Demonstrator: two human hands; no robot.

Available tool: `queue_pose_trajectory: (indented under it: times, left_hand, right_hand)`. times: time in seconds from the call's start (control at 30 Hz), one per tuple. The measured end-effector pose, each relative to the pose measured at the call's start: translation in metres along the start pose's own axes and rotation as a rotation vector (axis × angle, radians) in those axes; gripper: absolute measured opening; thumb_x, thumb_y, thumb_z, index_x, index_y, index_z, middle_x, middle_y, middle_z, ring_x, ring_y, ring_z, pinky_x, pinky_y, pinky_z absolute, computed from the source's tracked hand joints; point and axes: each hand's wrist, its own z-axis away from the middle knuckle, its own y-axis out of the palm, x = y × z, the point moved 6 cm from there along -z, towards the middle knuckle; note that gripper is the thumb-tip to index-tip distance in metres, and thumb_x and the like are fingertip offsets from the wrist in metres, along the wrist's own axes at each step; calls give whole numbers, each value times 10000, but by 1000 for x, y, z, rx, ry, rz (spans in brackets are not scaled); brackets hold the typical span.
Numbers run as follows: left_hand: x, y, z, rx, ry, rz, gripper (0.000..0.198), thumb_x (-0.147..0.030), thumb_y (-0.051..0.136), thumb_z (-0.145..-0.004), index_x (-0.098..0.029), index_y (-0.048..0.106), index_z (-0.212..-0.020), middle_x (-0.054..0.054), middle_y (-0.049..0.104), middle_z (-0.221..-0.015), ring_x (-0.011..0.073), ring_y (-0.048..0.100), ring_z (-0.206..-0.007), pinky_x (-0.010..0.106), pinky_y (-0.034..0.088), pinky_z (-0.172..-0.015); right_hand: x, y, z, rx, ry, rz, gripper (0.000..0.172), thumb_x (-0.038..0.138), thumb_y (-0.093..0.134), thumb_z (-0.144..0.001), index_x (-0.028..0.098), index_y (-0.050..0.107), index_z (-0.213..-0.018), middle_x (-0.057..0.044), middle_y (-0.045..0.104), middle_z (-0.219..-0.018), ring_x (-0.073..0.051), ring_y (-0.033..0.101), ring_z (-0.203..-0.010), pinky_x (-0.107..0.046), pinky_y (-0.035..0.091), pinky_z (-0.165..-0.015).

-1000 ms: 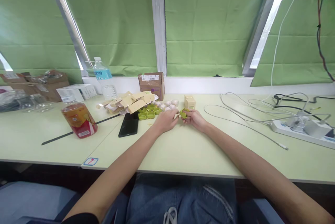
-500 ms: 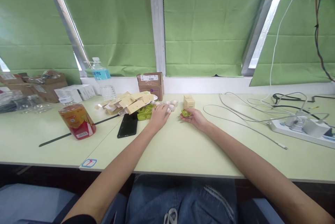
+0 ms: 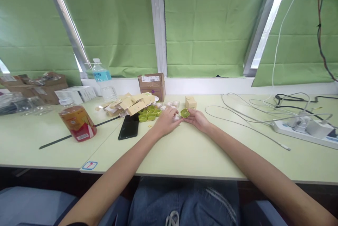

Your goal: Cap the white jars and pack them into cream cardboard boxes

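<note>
My right hand [image 3: 197, 118] rests on the pale green table [image 3: 185, 148] and pinches a small green plastic case [image 3: 185, 113] between its fingertips. My left hand [image 3: 166, 121] lies right beside it with curled fingers closed on a small white piece [image 3: 176, 117], held next to the green case. Behind the hands lie several more green cases [image 3: 148, 114], several small white pieces [image 3: 169, 105] and a small tan carton [image 3: 190, 102].
A black phone [image 3: 129, 126] lies left of my hands, with a heap of flat tan cartons [image 3: 129, 104] behind it. A red-labelled jar [image 3: 77, 123], a water bottle [image 3: 102, 80], a brown box [image 3: 152, 84] and cardboard boxes stand further left. A power strip [image 3: 303, 129] with white cables lies at the right.
My left hand went out to the white pieces behind, then came back beside the right hand with a white piece. The right hand has kept hold of the green case.
</note>
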Motion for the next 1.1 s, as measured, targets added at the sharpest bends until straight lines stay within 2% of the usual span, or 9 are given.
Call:
queue_pose_trajectory:
  times: [0.13,0.3,0.47,0.67,0.77,0.87,0.97,1.1]
  left_hand:
    - [8,6,1,28,-35,42,240,-394,709,-900,-207,640,-1034,107,627,-1137,313,569,-1113,476,476,-979]
    - [17,9,0,42,-111,42,270,-320,769,-830,-190,676,-1047,111,604,-1136,327,555,-1129,494,472,-1004]
    - [17,5,0,31,-143,130,219,-312,783,-792,-198,637,-909,67,579,-1031,285,579,-1022,435,501,-909]
    - [18,-2,3,-16,-178,173,288,-279,776,-759,-217,526,-885,33,592,-982,252,578,-936,385,494,-814]
    - [16,-2,3,-2,-192,181,301,-252,761,-761,-211,559,-979,38,615,-987,263,592,-957,405,489,-858]
    - [10,-2,2,0,-151,183,459,-217,761,-754,-221,579,-1175,65,611,-1125,287,581,-1070,441,476,-959]
    - [10,-2,2,-4,-150,145,404,-220,769,-754,-231,624,-1131,70,569,-1160,301,554,-1129,448,466,-990]
    - [15,-5,3,-43,-176,167,347,-224,766,-764,-222,594,-1065,53,547,-1133,264,562,-1062,391,487,-903]
  right_hand:
    - [-1,1,-1,2,12,-1,98,251,688,-943,158,678,-913,-112,756,-967,-201,729,-891,-383,643,-947]
    - [1,4,1,14,31,19,93,222,668,-957,142,687,-912,-119,757,-994,-198,731,-890,-381,643,-946]
    - [2,8,4,40,32,63,130,234,679,-965,131,702,-890,-126,759,-961,-198,735,-854,-380,651,-915]
    - [2,9,4,37,25,78,147,228,665,-980,134,709,-875,-113,762,-931,-189,729,-832,-373,660,-881]
    - [3,10,5,35,20,98,159,228,657,-987,132,712,-872,-110,767,-928,-183,729,-820,-357,662,-862]
    - [4,12,7,51,11,116,174,225,641,-995,123,714,-874,-110,770,-918,-178,729,-816,-351,663,-858]
    - [4,13,9,65,5,127,196,221,621,-1005,117,717,-869,-110,773,-913,-176,729,-814,-344,666,-851]
    - [4,13,9,66,0,144,197,264,662,-993,126,730,-869,-108,778,-917,-178,736,-817,-340,667,-856]
